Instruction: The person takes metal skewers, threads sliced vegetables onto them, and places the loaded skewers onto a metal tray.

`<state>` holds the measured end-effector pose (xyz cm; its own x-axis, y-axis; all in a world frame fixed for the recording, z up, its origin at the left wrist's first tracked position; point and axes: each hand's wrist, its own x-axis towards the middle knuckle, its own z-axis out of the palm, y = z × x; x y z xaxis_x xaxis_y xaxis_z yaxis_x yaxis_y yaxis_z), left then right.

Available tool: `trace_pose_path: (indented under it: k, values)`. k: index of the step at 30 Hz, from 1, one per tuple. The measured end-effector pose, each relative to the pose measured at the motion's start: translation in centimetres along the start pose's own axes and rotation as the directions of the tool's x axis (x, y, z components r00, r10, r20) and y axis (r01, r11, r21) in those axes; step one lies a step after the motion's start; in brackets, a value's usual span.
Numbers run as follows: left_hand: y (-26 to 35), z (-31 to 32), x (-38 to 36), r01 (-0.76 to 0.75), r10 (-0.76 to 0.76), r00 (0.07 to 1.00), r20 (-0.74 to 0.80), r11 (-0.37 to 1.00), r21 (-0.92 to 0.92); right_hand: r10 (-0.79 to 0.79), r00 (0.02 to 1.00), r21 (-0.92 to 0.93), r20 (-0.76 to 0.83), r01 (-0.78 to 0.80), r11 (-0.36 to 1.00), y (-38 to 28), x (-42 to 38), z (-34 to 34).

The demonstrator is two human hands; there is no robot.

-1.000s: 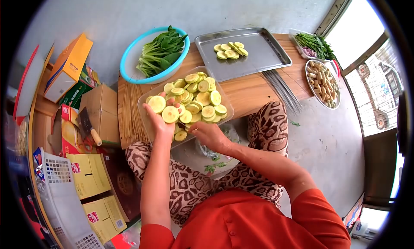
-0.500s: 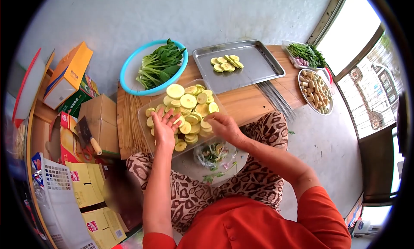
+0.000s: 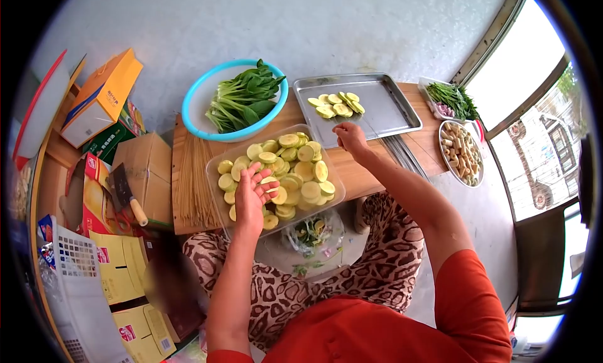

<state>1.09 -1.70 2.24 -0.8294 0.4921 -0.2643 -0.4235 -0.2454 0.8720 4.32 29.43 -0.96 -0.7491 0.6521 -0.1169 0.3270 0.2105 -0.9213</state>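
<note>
My left hand (image 3: 254, 193) is palm up with its fingers apart, over the left part of a clear plastic box of round green-and-yellow vegetable slices (image 3: 304, 170). At the front edge of a metal tray (image 3: 383, 105), my right hand (image 3: 352, 140) has its fingers closed; anything inside them is too small or hidden to make out. It is left of a bundle of thin metal skewers (image 3: 405, 156) that sticks out from beside the tray. Several slices (image 3: 336, 104) lie in a group on the tray.
A blue-rimmed basin (image 3: 188, 105) holds leafy greens. Thin wooden sticks (image 3: 191, 181) lie on the table's left side. At right are a box of chopped greens (image 3: 455, 100) and an oval plate of short pieces (image 3: 461, 152). A cleaver (image 3: 122, 184) rests by cardboard boxes (image 3: 147, 168); a plastic bag (image 3: 314, 234) is below.
My right hand has gone from above the boxed slices up and right to the tray's edge. My left hand stays open over the box, slightly further right. The whole view has shifted a little.
</note>
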Motion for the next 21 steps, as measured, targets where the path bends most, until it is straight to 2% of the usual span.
trace_pose_path:
  k: [1,3,6,10,12,16,18,20,21]
  values:
    - [0.0,-0.1,0.1,-0.002,0.002,1.0,-0.004,1.0,-0.001,-0.002,1.0,0.0,0.004,0.002,1.0,0.3,1.0,0.3]
    - [0.0,-0.1,0.1,-0.006,0.005,1.0,0.017,1.0,0.026,0.01,0.999,-0.138,-0.049,-0.017,0.99,1.1,3.0,0.9]
    - [0.5,0.1,-0.1,-0.028,0.027,0.999,0.026,0.999,0.032,-0.009,0.996,-0.24,-0.084,-0.011,0.971,2.3,5.8,1.9]
    - [0.7,0.3,0.2,-0.034,0.033,0.999,0.04,0.998,0.047,0.048,0.998,-0.282,-0.029,-0.054,0.958,3.9,8.0,2.8]
    - [0.6,0.2,0.4,-0.031,0.029,0.999,0.043,0.998,0.048,0.001,0.997,-0.352,-0.076,-0.028,0.936,5.2,8.6,3.8]
    - [0.6,0.5,0.7,-0.055,0.051,0.996,0.069,0.996,0.066,-0.066,0.995,-0.479,-0.069,0.025,0.877,5.2,7.0,3.5]
    - [0.6,0.7,0.6,-0.055,0.048,0.996,0.078,0.995,0.082,-0.217,0.976,-0.326,-0.032,0.195,0.925,5.0,6.3,3.3]
    - [0.3,0.7,0.7,-0.088,0.085,0.995,0.051,0.995,0.042,-0.116,0.982,0.13,0.149,0.096,0.987,-2.1,0.9,2.8]
    - [0.3,0.7,0.7,-0.086,0.084,0.995,0.057,0.995,0.044,-0.148,0.964,0.374,0.219,0.057,0.926,-5.5,-2.2,3.2]
